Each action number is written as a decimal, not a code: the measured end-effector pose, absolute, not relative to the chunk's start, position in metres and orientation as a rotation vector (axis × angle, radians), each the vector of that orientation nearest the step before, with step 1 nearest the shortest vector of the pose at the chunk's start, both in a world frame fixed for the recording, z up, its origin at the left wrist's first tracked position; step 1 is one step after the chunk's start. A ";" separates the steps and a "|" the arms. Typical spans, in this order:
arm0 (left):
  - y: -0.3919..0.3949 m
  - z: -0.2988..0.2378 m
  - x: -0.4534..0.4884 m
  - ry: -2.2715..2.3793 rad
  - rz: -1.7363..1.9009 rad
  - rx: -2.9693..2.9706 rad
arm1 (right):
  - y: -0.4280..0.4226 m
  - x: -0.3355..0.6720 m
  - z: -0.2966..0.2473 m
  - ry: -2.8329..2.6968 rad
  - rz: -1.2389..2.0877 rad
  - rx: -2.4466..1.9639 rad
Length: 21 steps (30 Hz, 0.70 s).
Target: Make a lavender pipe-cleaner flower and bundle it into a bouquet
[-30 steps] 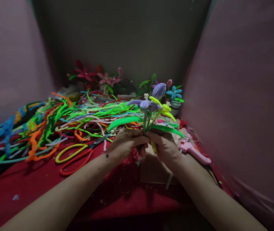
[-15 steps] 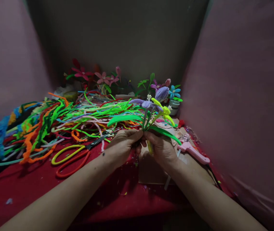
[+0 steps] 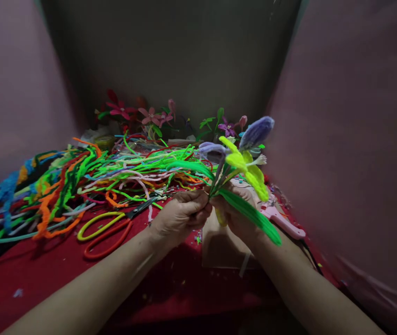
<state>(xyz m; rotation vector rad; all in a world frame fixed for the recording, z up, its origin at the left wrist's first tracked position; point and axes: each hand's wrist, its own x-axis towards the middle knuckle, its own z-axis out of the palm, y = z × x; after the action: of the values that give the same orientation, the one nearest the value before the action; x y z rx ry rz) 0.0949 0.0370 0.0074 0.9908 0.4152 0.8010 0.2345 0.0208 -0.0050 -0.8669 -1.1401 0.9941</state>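
My left hand [image 3: 187, 209] pinches the gathered stems of a pipe-cleaner flower bunch [image 3: 242, 163] between thumb and fingers. From the other side, my right hand [image 3: 238, 209] grips the same stems, its fingertips partly hidden behind a green leaf [image 3: 250, 216]. The bunch has a yellow flower with a white centre, a purple bud [image 3: 257, 132] and drooping purple petals [image 3: 214, 149]. Another long green leaf [image 3: 191, 166] reaches out to the left. Something yellow [image 3: 221, 217] hangs below the hands; what it belongs to is unclear.
Scissors [image 3: 105, 237] with yellow and red handles lie left of my hands. Behind them spreads a heap of coloured pipe cleaners [image 3: 114, 181]. A pink glue gun [image 3: 285, 223] and cardboard [image 3: 219, 253] are at right on the red cloth [image 3: 149, 298]. Finished flowers [image 3: 121, 109] stand at the back.
The bunch has turned and tilted to the right and toward me. Its yellow flower and one green leaf now face the camera more. Both hands keep hold of the stems.
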 end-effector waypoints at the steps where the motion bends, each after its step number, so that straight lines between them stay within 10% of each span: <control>1: 0.037 0.005 0.094 0.375 0.747 0.974 | 0.022 0.236 -0.006 -1.130 1.025 -0.863; 21: 0.031 0.025 0.091 0.618 0.846 1.631 | 0.017 0.225 0.009 -0.922 1.174 -0.772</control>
<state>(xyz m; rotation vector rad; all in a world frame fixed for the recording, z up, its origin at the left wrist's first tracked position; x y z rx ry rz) 0.0910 0.0306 0.0251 1.6308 0.6176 0.8461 0.2252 0.0174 0.0089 -0.7725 -0.9224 1.1738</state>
